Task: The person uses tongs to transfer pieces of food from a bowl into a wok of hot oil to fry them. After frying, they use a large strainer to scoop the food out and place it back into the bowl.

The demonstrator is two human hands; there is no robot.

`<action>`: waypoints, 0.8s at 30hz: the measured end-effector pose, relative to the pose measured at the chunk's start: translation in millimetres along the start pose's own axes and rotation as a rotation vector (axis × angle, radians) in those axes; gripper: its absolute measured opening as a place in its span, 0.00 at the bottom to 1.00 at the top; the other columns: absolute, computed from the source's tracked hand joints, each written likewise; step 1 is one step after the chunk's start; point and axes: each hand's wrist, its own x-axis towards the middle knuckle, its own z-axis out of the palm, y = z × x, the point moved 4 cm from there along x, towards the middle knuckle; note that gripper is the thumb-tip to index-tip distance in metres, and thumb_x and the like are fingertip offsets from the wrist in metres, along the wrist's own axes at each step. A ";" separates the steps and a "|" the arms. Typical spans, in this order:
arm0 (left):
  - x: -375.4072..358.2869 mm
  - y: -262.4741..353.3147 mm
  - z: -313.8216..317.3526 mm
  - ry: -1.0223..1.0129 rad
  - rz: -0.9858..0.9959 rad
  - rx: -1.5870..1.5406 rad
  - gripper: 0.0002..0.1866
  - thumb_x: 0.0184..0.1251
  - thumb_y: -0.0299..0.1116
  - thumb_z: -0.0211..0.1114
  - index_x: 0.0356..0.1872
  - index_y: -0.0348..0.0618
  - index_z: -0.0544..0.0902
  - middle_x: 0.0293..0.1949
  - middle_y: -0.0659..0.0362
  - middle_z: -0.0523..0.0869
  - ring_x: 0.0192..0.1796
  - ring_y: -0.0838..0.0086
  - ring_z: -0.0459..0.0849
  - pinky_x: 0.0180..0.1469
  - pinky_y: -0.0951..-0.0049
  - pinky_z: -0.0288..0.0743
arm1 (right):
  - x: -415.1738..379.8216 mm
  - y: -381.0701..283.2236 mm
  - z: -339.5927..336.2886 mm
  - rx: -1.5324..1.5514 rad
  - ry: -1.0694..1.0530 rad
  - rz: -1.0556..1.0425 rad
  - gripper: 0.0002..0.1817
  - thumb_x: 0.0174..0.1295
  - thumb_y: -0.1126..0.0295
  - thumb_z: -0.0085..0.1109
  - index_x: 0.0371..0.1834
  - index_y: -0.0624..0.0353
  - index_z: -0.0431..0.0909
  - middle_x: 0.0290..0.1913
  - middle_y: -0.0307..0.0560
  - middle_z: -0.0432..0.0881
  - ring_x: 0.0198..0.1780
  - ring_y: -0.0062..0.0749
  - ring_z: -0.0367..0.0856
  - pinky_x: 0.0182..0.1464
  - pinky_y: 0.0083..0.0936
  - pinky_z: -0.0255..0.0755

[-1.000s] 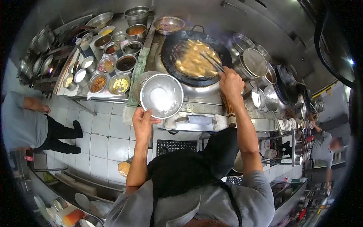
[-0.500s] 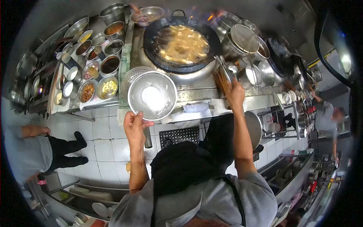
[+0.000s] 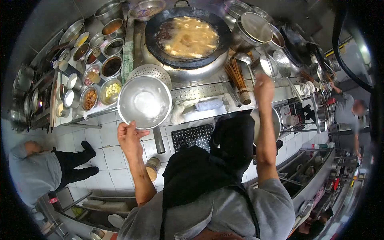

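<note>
My left hand [image 3: 129,138] pinches the near rim of a round metal bowl [image 3: 164,96], its thumb over the edge. White powder or paste [image 3: 146,105] lies in the bowl, which overlaps a perforated metal strainer [image 3: 151,71]. My right hand [image 3: 264,94] is over the counter's front edge, its fingers smeared by motion. Nearest to it are a ladle [image 3: 243,58] and a bamboo wok brush [image 3: 237,79]. Beside the brush lie what look like metal tongs [image 3: 229,90]. Pale pieces fry in bubbling oil [image 3: 192,36] in a large black wok [image 3: 154,46].
Containers of sauces and chopped ingredients, including a brown-sauce bowl [image 3: 111,67], crowd the left counter. Right of the wok are a mesh sieve [image 3: 256,27] and a perforated skimmer [image 3: 282,63]. One person [image 3: 38,170] stands at left, another [image 3: 347,110] at right.
My left hand and the bowl have shifted left and slightly nearer. The right hand has moved right, away from the tongs it was holding, which now lie by the brush.
</note>
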 end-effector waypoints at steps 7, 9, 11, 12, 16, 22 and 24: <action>-6.1 11.3 -48.4 0.162 0.034 -0.028 0.08 0.66 0.27 0.60 0.29 0.44 0.70 0.23 0.59 0.79 0.18 0.74 0.81 0.21 0.75 0.83 | 86.3 162.7 74.6 0.537 -0.627 0.826 0.31 0.68 0.47 0.51 0.61 0.63 0.70 0.48 0.61 0.79 0.39 0.39 0.84 0.30 0.34 0.76; -17.3 15.4 -57.4 0.218 0.053 -0.051 0.08 0.66 0.27 0.60 0.29 0.44 0.70 0.23 0.59 0.79 0.18 0.75 0.80 0.21 0.75 0.83 | 79.2 123.3 77.6 0.974 -0.715 1.059 0.23 0.70 0.51 0.49 0.57 0.58 0.69 0.34 0.44 0.80 0.23 0.25 0.74 0.20 0.22 0.70; -28.3 16.9 -70.4 0.297 0.064 -0.048 0.08 0.66 0.28 0.60 0.29 0.45 0.70 0.23 0.60 0.78 0.18 0.75 0.80 0.21 0.76 0.82 | 80.1 128.5 118.0 1.410 -0.731 1.031 0.14 0.72 0.56 0.48 0.49 0.54 0.72 0.24 0.35 0.75 0.15 0.18 0.62 0.17 0.18 0.64; -34.3 18.0 -77.9 0.320 0.084 -0.064 0.08 0.66 0.28 0.60 0.29 0.45 0.70 0.23 0.60 0.78 0.18 0.75 0.80 0.21 0.76 0.82 | 82.3 123.6 129.0 1.720 -0.692 0.976 0.10 0.74 0.59 0.46 0.46 0.52 0.73 0.22 0.31 0.71 0.13 0.15 0.56 0.15 0.16 0.59; -63.5 26.8 -88.4 0.453 0.140 -0.043 0.09 0.66 0.29 0.61 0.29 0.45 0.69 0.24 0.59 0.79 0.18 0.75 0.80 0.21 0.76 0.82 | 82.7 48.0 96.9 1.424 -0.594 0.782 0.13 0.72 0.61 0.49 0.53 0.54 0.72 0.20 0.31 0.67 0.12 0.14 0.52 0.10 0.15 0.48; -99.1 25.1 -78.9 0.534 0.178 -0.052 0.09 0.65 0.30 0.61 0.32 0.44 0.69 0.26 0.58 0.78 0.18 0.72 0.81 0.21 0.75 0.82 | 135.7 39.3 129.1 0.845 -0.651 0.284 0.18 0.70 0.64 0.52 0.59 0.60 0.71 0.20 0.35 0.70 0.12 0.16 0.62 0.10 0.19 0.56; -105.2 16.7 -68.9 0.523 0.188 -0.077 0.09 0.66 0.30 0.61 0.32 0.44 0.69 0.26 0.58 0.78 0.18 0.72 0.81 0.21 0.75 0.82 | 135.8 25.0 122.3 0.860 -0.902 0.344 0.15 0.71 0.65 0.50 0.57 0.58 0.71 0.20 0.35 0.70 0.12 0.17 0.62 0.10 0.20 0.56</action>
